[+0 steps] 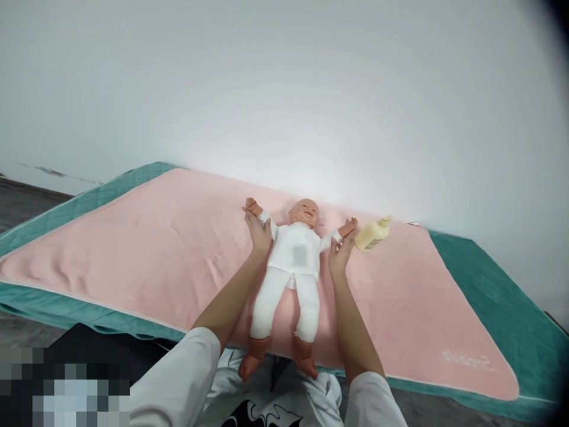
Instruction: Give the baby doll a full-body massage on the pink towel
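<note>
A baby doll in a white top and trousers lies face up, with its arms spread and its feet toward me. My left hand is at the doll's arm on the left, thumb and fingers around the forearm near the wrist. On the other side my right hand holds the doll's other forearm in the same way, just below its small hand. Part of each grip is hidden behind the doll's arms. Close to my right fingertips, a pale yellow pump bottle lies tilted on its side.
The doll and bottle lie on a pink mat, which covers a green quilted pad. A white wall rises along the far edge. The dark floor shows at the left, and a black object stands below the near edge.
</note>
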`<state>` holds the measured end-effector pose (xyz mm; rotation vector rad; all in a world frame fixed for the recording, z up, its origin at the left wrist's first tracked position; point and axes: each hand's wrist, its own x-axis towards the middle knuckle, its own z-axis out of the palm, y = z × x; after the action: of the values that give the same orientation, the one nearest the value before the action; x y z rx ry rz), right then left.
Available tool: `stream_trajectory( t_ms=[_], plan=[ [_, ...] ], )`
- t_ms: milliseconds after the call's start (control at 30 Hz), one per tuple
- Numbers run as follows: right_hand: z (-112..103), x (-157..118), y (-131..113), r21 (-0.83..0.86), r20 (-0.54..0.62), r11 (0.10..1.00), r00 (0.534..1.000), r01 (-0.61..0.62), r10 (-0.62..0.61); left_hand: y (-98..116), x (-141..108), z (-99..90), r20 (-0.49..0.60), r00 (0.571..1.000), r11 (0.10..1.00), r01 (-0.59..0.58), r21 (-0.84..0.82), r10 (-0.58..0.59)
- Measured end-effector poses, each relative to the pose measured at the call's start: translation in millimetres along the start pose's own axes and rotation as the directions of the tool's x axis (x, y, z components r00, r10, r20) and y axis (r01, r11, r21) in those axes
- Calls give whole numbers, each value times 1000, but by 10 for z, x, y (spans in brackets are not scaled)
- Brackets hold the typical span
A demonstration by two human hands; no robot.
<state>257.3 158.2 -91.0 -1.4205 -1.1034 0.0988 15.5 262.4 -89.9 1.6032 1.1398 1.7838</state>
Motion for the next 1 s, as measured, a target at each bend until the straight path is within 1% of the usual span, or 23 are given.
stream_trajectory(
  t_ms=[100, 200, 267, 333, 400, 433, 500, 533, 600, 700, 800, 900, 1000],
  plan=[
    [62, 138, 38, -86, 45, 994, 997, 61, -57, 2, 82, 94, 49, 998, 999, -41, 27, 39],
    [97, 273, 20, -109, 137, 978, 977, 177, -162, -55, 185, 169, 172, 982, 997, -79, 5, 77],
    [113, 346, -10, -127, 201, 969, 962, 213, -185, -117, 271, 203, 226, 973, 998, -60, 18, 54],
    [127, 400, -45, -146, 235, 968, 957, 206, -168, -158, 364, 232, 276, 961, 997, -36, 66, 16],
    [144, 438, -79, -211, 272, 965, 958, 155, -95, -150, 449, 258, 345, 936, 979, 1, 204, -72],
    [154, 452, -95, -267, 296, 957, 954, 117, -34, -126, 485, 272, 386, 910, 948, 21, 319, -150],
    [176, 473, -121, -390, 332, 920, 938, 41, 99, -55, 537, 298, 437, 837, 829, 35, 557, -329],
    [188, 482, -130, -439, 340, 898, 927, 11, 155, -15, 554, 310, 447, 800, 768, 26, 641, -400],
    [210, 496, -135, -486, 344, 873, 915, -20, 213, 54, 573, 332, 457, 748, 692, 5, 722, -482],
    [233, 517, -118, -540, 344, 840, 897, -54, 279, 120, 586, 361, 470, 706, 657, -9, 754, -530],
    [241, 536, -88, -574, 340, 815, 882, -79, 325, 164, 601, 379, 497, 671, 640, -43, 767, -550],
    [243, 549, -64, -583, 339, 807, 874, -96, 349, 196, 610, 384, 512, 655, 633, -66, 771, -556],
    [246, 556, -52, -569, 344, 816, 870, -106, 353, 202, 606, 380, 516, 652, 629, -76, 774, -556]
  ],
)
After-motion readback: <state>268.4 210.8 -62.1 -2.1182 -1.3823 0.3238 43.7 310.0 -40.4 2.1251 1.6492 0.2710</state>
